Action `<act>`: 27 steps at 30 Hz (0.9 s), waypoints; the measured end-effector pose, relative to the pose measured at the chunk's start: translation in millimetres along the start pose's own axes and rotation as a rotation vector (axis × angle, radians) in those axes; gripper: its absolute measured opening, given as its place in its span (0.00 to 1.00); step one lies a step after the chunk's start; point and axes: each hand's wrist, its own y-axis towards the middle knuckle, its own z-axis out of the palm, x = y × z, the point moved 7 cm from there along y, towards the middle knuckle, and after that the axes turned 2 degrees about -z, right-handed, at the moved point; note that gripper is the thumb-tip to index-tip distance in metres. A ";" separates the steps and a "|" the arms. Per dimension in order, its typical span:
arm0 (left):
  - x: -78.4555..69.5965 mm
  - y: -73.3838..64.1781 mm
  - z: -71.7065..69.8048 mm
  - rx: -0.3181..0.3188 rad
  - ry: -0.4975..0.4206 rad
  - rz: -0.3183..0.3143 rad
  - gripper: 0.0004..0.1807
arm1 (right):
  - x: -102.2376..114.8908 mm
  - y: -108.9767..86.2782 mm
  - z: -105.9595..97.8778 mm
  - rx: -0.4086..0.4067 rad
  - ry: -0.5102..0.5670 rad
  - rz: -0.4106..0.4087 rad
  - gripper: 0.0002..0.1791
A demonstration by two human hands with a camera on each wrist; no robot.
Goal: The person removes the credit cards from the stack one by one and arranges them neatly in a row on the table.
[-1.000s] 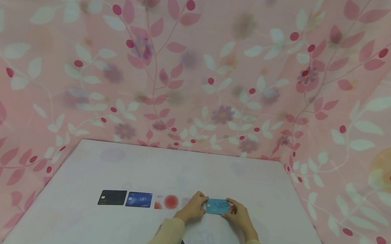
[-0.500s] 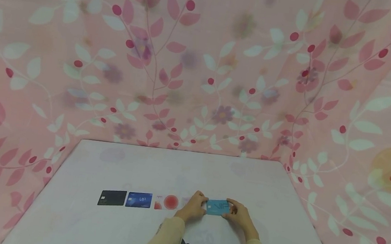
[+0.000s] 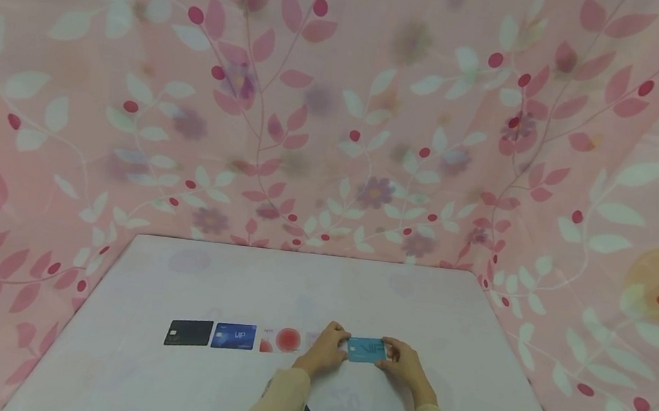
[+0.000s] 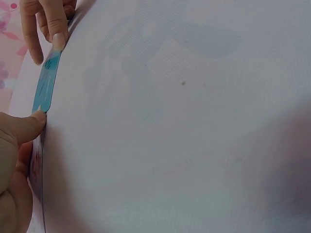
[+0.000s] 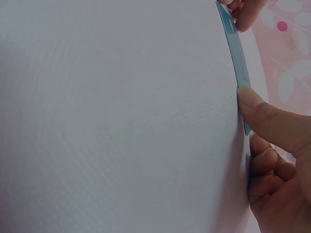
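In the head view, a light blue VIP card (image 3: 367, 350) lies at the right end of a row of cards. My left hand (image 3: 325, 349) has its thumb and forefinger at the card's left corners. At the opposite end, my right hand (image 3: 405, 365) pinches it between the thumb at the near edge and the forefinger at the far edge. The left wrist view shows the left thumb (image 4: 33, 125) right at a corner of the card. In the right wrist view, the right thumb (image 5: 252, 99) presses against the card's long edge.
Left of the hands lie a black card (image 3: 189, 333), a dark blue VIP card (image 3: 234, 336) and a white-and-red card (image 3: 287, 340), partly hidden by the left hand. They rest on a white table (image 3: 162, 390). Pink floral cloth (image 3: 329, 97) surrounds it at the back and sides.
The light blue card has shifted very slightly nearer and to the right. Both hands keep almost the same place at its ends; the other cards stay put.
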 end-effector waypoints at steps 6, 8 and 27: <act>2.2 -1.2 0.5 -0.037 -0.003 0.023 0.19 | 3.0 1.3 -1.2 -0.003 -0.033 -0.010 0.29; 2.6 -1.7 0.2 -0.045 -0.013 0.031 0.19 | 3.6 0.9 -1.3 -0.001 -0.031 -0.011 0.28; 3.6 -4.0 1.0 -0.064 -0.033 0.076 0.27 | 5.7 -1.1 1.7 0.001 -0.057 -0.021 0.30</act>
